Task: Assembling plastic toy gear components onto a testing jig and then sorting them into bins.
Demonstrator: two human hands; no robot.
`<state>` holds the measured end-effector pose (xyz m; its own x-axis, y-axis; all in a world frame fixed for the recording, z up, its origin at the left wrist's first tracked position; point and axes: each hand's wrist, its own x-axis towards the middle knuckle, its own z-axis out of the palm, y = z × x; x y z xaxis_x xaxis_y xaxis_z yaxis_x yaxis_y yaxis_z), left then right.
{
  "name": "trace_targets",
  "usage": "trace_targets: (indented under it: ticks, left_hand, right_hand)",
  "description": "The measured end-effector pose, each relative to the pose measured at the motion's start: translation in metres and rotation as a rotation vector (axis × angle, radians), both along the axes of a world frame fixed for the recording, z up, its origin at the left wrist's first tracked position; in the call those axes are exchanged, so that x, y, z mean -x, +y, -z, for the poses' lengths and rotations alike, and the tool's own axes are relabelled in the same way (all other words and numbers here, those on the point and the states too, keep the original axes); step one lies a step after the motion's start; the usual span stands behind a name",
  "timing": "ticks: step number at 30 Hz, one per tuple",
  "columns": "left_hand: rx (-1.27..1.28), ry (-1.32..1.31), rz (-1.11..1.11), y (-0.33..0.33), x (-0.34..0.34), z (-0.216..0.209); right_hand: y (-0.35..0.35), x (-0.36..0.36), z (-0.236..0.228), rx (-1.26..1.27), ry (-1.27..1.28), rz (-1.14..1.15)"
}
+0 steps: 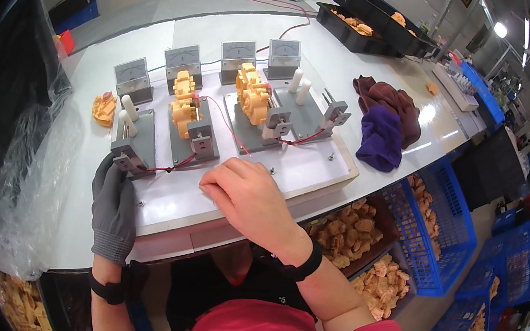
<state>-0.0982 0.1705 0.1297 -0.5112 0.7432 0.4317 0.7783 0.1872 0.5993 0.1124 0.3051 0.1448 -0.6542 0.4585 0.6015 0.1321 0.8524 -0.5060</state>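
My left hand (114, 209), in a grey glove, is at the left edge of a white board (172, 210). Its fingers reach along the grey end block (125, 157) of the leftmost test fixture, their tips partly hidden. Bare and curled, my right hand (252, 199) rests at the board's front with fingers pressed together; whatever they hold is hidden. A thin red wire (229, 129) runs down close to its knuckles. Yellow plastic gear housings (183, 111) (252, 97) sit on two middle fixtures. The outer fixtures carry white pegs (128, 114) (300, 86) and no housing.
Several panel meters (236, 60) stand behind the fixtures. A yellow part (103, 109) lies left, beside clear plastic film (32, 182). Purple cloth (381, 137) lies right. Black trays (363, 31) hold parts at the back; blue crates (448, 223) and part-filled bins stand below right.
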Motion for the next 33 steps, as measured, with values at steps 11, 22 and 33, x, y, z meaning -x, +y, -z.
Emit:
trace_targets:
  ticks: [11,22,33]
  left_hand:
    - [0.011,-0.016,0.011,-0.001,0.004,0.003]
    - [0.071,0.069,0.011,-0.002,0.009,0.003]
    - [0.058,0.070,0.028,-0.001,0.011,0.004]
  right_hand:
    - [-0.003,0.002,0.002,-0.005,0.058,0.031]
    - [-0.004,0.004,0.003,-0.031,0.074,0.073]
    - [-0.004,0.003,0.006,-0.050,0.102,0.070]
